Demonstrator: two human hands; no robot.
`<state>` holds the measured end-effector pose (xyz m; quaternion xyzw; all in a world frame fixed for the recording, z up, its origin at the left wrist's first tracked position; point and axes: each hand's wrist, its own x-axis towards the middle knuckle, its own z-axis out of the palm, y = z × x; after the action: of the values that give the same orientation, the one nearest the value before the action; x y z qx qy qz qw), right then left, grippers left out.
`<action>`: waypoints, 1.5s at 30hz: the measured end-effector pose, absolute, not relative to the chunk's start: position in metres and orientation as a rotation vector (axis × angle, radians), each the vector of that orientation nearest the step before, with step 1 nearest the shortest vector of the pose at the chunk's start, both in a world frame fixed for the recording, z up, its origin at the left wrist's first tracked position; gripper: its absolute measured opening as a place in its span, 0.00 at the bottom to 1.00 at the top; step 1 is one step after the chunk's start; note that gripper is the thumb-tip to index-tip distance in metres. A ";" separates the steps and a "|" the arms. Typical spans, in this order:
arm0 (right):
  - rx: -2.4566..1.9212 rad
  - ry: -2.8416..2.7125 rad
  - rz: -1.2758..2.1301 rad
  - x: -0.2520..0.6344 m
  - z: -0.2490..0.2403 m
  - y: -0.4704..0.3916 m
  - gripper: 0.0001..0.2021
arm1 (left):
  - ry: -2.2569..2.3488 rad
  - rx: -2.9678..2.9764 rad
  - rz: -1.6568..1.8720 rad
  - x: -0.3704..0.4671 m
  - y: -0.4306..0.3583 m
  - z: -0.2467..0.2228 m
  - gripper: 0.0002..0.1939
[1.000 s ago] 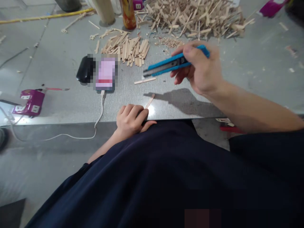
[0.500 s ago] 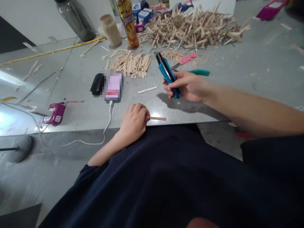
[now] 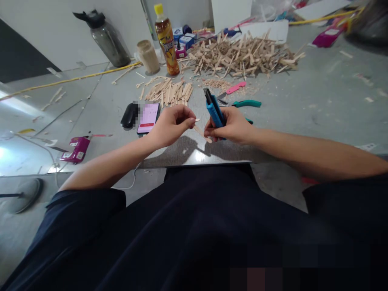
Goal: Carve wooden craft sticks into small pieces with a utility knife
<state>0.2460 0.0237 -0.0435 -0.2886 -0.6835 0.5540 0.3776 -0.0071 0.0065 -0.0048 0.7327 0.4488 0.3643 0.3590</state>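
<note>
My left hand (image 3: 168,127) is closed, with its thumb and fingertips pinching a wooden craft stick (image 3: 199,130) above the table. My right hand (image 3: 235,124) is wrapped round a blue utility knife (image 3: 214,112), whose dark tip points up and away from me. Its lower fingertips are close to the near end of the craft stick; whether they touch it I cannot tell. Just past my left fingertips shows the end of another pale stick (image 3: 197,120), mostly hidden. Green-handled pliers (image 3: 248,104) and a pink-handled knife (image 3: 235,87) lie beyond my right hand.
A small pile of craft sticks (image 3: 169,92) lies ahead, with a larger heap of sticks (image 3: 239,56) behind it. A phone (image 3: 148,117) and a black case (image 3: 129,116) sit left of my hand. A drink bottle (image 3: 167,44), jar (image 3: 148,56) and grey bottle (image 3: 110,44) stand at the back.
My left hand has risen from the table edge and moved forward with the craft stick. My right hand, still holding the utility knife, has lowered towards it. The view has tilted up slightly.
</note>
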 end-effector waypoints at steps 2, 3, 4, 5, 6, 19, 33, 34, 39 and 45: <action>-0.695 -1.737 1.432 0.246 -0.041 0.022 0.19 | 1.147 1.760 1.038 0.005 0.015 -0.013 0.06; -0.688 -1.725 1.445 0.245 -0.040 0.021 0.20 | 1.144 1.707 1.064 0.011 0.017 -0.017 0.08; -0.691 -1.710 1.456 0.244 -0.040 0.020 0.20 | 1.144 1.663 1.086 0.016 0.019 -0.021 0.09; -0.698 -1.695 1.465 0.243 -0.041 0.018 0.20 | 1.143 1.627 1.105 0.022 0.019 -0.025 0.11; -0.708 -1.683 1.469 0.241 -0.043 0.017 0.20 | 1.142 1.598 1.119 0.026 0.018 -0.028 0.12; -0.905 -1.692 1.229 0.238 -0.069 0.041 0.23 | 1.030 1.384 0.817 0.021 0.003 -0.044 0.06; -1.236 -1.924 1.600 0.283 -0.006 0.055 0.08 | 1.366 1.858 0.370 0.003 0.026 -0.025 0.15; -1.293 -2.069 1.560 0.283 -0.002 0.050 0.08 | 1.383 1.868 0.346 0.004 0.024 -0.022 0.14; -1.544 -2.391 1.382 0.270 -0.001 0.034 0.13 | 1.418 1.778 0.332 0.009 0.022 -0.019 0.12; -1.563 -2.401 1.490 0.261 -0.004 0.046 0.08 | 1.341 1.705 0.391 0.005 0.035 -0.035 0.19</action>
<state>0.2614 0.0464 -0.0039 -0.4835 -0.7429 0.4609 -0.0439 0.0050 0.0349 -0.0354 0.6900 0.5428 0.1581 0.4520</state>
